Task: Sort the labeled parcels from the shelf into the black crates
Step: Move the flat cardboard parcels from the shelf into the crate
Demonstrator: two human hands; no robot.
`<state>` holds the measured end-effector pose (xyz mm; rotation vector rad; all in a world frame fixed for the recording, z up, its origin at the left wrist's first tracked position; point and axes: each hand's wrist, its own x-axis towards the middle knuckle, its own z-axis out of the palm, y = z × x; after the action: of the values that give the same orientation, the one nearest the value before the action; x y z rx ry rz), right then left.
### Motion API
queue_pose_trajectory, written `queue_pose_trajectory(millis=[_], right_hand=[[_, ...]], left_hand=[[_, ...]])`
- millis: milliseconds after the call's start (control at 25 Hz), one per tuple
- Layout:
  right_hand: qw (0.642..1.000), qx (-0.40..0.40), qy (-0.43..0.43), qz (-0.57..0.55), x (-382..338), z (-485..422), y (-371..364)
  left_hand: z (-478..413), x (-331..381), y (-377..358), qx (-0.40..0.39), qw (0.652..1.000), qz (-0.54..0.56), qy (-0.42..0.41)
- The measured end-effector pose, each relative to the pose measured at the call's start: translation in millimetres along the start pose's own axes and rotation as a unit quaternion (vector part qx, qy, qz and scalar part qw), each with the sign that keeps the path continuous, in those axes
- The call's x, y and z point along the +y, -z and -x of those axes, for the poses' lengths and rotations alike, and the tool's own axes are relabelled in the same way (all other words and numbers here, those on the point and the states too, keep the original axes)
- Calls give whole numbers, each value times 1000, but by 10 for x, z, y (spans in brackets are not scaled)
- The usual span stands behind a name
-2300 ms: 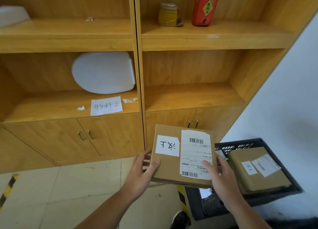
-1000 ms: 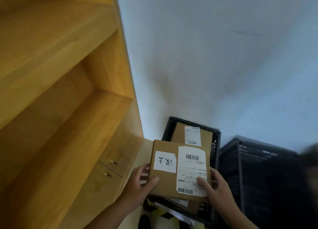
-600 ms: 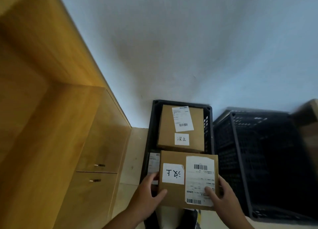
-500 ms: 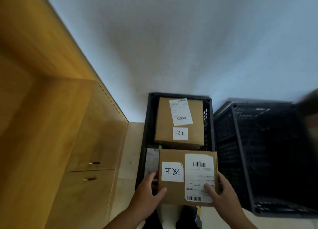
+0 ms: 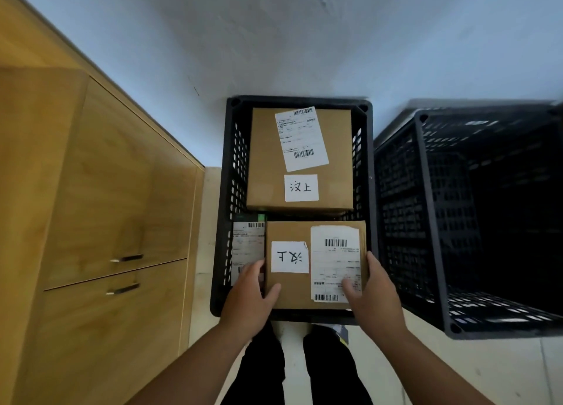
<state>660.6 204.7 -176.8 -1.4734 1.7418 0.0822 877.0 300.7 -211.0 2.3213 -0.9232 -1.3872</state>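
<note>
Near parcel point(image 5: 291, 290) and far parcel point(image 5: 265, 161) are both plain matt brown cardboard with white paper labels point(image 5: 335, 264) stuck on. Centre crate point(image 5: 235, 191) and right crate point(image 5: 426, 221) look like matt black perforated plastic. Left-side cabinet point(image 5: 106, 191) is smooth wood-grain with shiny metal handles point(image 5: 128, 257). Wall point(image 5: 274, 39) is matt white, faintly rough.

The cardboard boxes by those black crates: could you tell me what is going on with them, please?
A person grips a labelled parcel with the left hand and right hand, thumbs on top, at the near end of the left crate; whether it rests there yet is unclear. A second parcel with the same handwritten label lies at the far end. The right crate stands beside it.
</note>
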Motion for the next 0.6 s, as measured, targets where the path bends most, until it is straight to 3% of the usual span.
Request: queue_pose_trajectory(millis=[240, 480, 600], right_hand=[[988, -79, 13, 131, -16, -137, -194], [986, -95, 15, 134, -105, -140, -55], [991, -54, 69, 100, -264, 45, 336]], left_hand=[[-124, -26, -48, -4, 999, -36, 1], [-4, 125, 120, 16, 995, -102, -1], [279, 479, 331, 35, 990, -121, -63]])
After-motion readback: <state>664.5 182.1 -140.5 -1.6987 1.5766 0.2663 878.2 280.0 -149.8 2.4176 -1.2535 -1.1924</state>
